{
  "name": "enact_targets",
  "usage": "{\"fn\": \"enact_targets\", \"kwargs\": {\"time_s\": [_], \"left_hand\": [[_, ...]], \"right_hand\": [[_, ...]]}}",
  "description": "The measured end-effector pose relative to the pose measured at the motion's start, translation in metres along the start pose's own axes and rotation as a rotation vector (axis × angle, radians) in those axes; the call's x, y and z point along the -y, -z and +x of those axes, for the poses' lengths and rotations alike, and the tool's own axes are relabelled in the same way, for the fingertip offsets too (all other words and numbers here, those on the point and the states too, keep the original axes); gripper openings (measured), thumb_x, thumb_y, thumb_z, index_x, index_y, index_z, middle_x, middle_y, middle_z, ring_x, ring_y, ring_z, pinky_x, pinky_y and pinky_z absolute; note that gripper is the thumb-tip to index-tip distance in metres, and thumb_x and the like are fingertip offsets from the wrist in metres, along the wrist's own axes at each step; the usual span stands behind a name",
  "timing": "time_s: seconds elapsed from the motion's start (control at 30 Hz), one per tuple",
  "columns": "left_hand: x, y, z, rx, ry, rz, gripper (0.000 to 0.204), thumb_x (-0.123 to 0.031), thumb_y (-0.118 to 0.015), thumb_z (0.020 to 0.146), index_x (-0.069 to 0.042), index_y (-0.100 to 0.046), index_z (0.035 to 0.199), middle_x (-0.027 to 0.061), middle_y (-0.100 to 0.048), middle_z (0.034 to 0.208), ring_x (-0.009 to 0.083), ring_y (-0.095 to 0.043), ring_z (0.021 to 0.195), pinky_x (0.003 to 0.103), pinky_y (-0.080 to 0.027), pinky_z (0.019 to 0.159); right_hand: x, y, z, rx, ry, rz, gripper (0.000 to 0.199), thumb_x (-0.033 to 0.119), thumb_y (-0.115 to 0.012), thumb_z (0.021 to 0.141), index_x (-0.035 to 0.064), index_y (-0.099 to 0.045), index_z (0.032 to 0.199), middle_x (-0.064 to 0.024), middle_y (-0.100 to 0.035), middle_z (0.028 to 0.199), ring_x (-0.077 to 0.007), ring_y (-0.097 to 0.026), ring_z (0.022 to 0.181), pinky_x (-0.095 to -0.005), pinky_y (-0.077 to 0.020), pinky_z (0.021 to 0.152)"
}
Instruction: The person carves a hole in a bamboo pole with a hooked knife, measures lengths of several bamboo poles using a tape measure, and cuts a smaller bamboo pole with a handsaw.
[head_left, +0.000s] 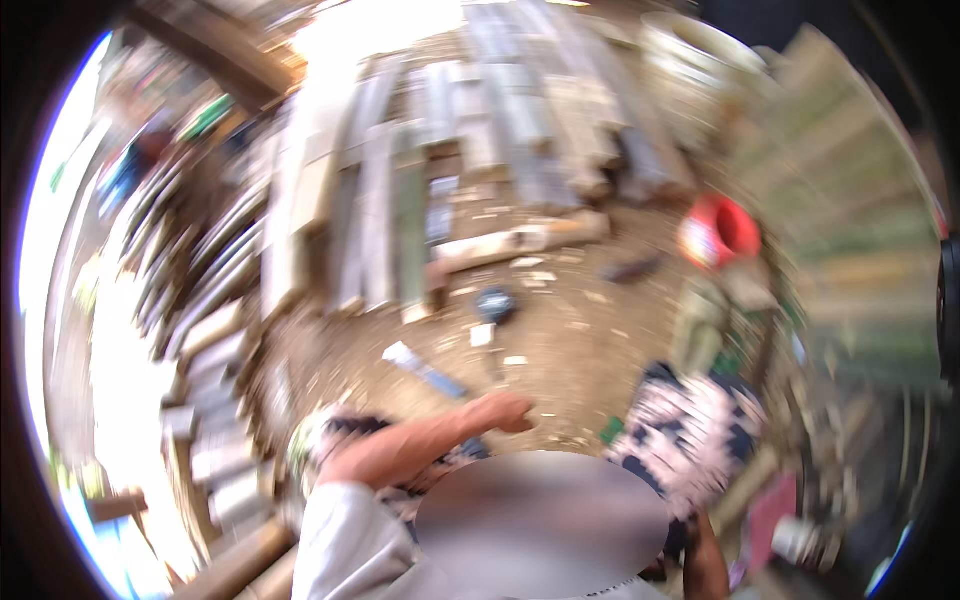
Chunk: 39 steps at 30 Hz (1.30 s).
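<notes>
My left hand (508, 410) reaches across in front of me above the dirt floor, its fingers curled in. Blur hides whether anything is inside it. Nearest to it lies a slim tool (428, 372) with a white end and a blue-grey end. Beyond that are a small pale wood block (482, 335) and a dark round object (495, 303), too smeared to name. Of my right arm (706, 562) only a part shows beside my right knee; its hand is not visible. A light-coloured log (522, 242) lies on the ground farther ahead.
Rows of wooden billets (380, 210) fill the far side, with more stacked at left (220, 400). A red container (718, 232) lies at the right, below a whitish bucket (700, 70). Wood chips litter the dirt floor (570, 340). My patterned trouser legs (690, 430) frame the space.
</notes>
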<state>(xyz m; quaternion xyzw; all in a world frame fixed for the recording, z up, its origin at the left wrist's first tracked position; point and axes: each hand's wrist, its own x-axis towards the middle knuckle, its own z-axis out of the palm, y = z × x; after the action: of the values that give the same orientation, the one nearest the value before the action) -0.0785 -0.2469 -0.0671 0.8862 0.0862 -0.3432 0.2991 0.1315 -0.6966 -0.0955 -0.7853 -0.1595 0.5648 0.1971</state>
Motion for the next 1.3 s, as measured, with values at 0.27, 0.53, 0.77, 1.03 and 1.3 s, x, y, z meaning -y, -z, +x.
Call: {"fn": "enact_targets", "kwargs": {"time_s": [0.27, 0.53, 0.77, 1.03, 1.3], "left_hand": [[0.034, 0.105, -0.220, -0.547, 0.419, -0.128, 0.047, -0.039, -0.058, 0.092, 0.000, -0.059, 0.119, 0.0257, -0.068, 0.102, 0.0422, -0.065, 0.099, 0.049, -0.052, 0.088], [0.125, -0.028, -0.370, -0.703, 0.885, -0.396, 0.053, -0.046, -0.057, 0.090, 0.001, -0.066, 0.113, 0.0271, -0.068, 0.105, 0.0406, -0.065, 0.102, 0.046, -0.050, 0.091], [0.140, -0.263, -0.364, -0.782, 1.240, -0.673, 0.050, -0.041, -0.064, 0.083, 0.002, -0.067, 0.108, 0.0290, -0.068, 0.103, 0.0426, -0.067, 0.097, 0.047, -0.055, 0.085], [0.119, -0.375, -0.198, -0.938, 1.493, -1.016, 0.033, -0.030, -0.059, 0.086, -0.005, -0.068, 0.107, 0.0250, -0.068, 0.103, 0.0417, -0.064, 0.105, 0.048, -0.049, 0.094], [0.130, -0.423, -0.236, -0.819, 1.185, -1.061, 0.035, -0.032, -0.060, 0.086, -0.006, -0.069, 0.108, 0.0242, -0.069, 0.099, 0.0412, -0.065, 0.102, 0.048, -0.049, 0.092]], "right_hand": [[0.102, 0.027, 0.059, -0.141, 0.280, -0.048, 0.042, 0.019, -0.054, 0.097, -0.0003, -0.053, 0.133, -0.0110, -0.063, 0.109, -0.0235, -0.058, 0.099, -0.0335, -0.0462, 0.087], [0.260, 0.057, 0.099, -0.039, 0.695, -0.087, 0.039, 0.016, -0.054, 0.097, -0.0026, -0.053, 0.131, -0.0085, -0.063, 0.104, -0.0185, -0.059, 0.093, -0.0301, -0.0472, 0.083], [0.467, 0.034, 0.069, 0.052, 1.120, 0.000, 0.034, 0.011, -0.051, 0.099, -0.0024, -0.054, 0.130, -0.0053, -0.061, 0.096, -0.0110, -0.055, 0.082, -0.0241, -0.0463, 0.077], [0.677, -0.092, 0.047, 0.321, 1.279, -0.534, 0.041, 0.008, -0.058, 0.091, 0.0011, -0.052, 0.131, -0.0045, -0.059, 0.096, -0.0131, -0.056, 0.087, -0.0287, -0.0472, 0.080], [0.811, -0.313, 0.210, 0.037, 1.586, -1.291, 0.071, 0.027, -0.068, 0.088, 0.0094, -0.035, 0.147, -0.0240, -0.042, 0.140, -0.0457, -0.047, 0.122, -0.0480, -0.0399, 0.106]]}}
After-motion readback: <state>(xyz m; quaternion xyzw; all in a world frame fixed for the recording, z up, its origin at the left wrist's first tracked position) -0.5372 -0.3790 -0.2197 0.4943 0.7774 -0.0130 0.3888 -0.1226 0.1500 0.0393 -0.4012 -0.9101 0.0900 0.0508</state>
